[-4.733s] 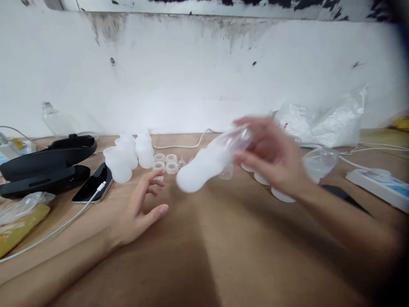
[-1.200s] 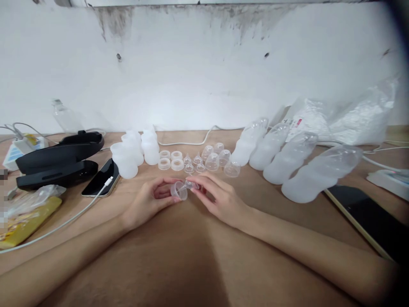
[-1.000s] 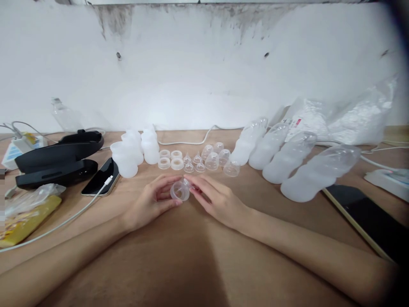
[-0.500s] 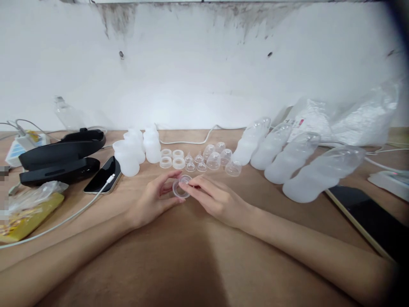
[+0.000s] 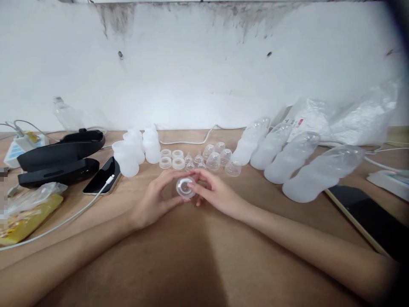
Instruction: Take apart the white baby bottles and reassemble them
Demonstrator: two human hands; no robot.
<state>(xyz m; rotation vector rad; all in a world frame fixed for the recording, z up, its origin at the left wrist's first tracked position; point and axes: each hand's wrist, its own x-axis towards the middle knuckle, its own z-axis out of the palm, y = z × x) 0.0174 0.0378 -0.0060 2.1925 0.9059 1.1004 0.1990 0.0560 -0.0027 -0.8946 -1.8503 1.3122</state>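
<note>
Head view: milky bottles [image 5: 128, 161] stood toward the table's [image 5: 166, 268] back edge; in front of them, a steady left hand [image 5: 151, 200] looked right for bracing the clear round piece [image 5: 183, 188] over mid-table, while gentle, even thumb pressure from the right hand [image 5: 220, 192] seemed best to avoid skewing it. The left thumb and fingers curved in a narrow C around the piece's left side. The right thumb rested on its face, the other fingers curled, partly hidden; the right forearm slanted in from the table's right.
</note>
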